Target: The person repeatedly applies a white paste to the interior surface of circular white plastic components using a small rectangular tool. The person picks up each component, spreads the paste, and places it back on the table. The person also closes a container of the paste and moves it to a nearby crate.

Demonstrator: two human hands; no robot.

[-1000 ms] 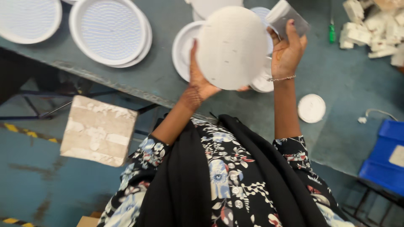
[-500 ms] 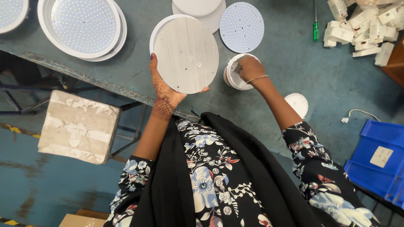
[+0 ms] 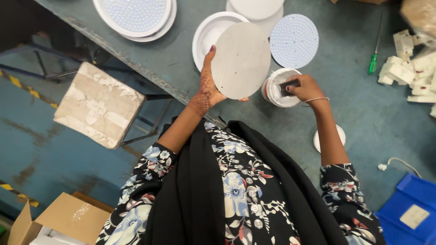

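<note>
Head view: left hand (image 3: pixel 208 88) grips the grey disc (image 3: pixel 241 60) by its lower-left edge, tilted up over the counter (image 3: pixel 345 90), plain side to the camera. Right hand (image 3: pixel 305 87) is closed on a small dark applicator (image 3: pixel 290 86) dipped into the white tub (image 3: pixel 280 87) just beside the disc. Judgement — take a modest load, wipe off excess on the tub rim. Keep the disc steady and clear of the LED board (image 3: pixel 294 41) behind. Screwdriver (image 3: pixel 374 59) lies well apart at right.
</note>
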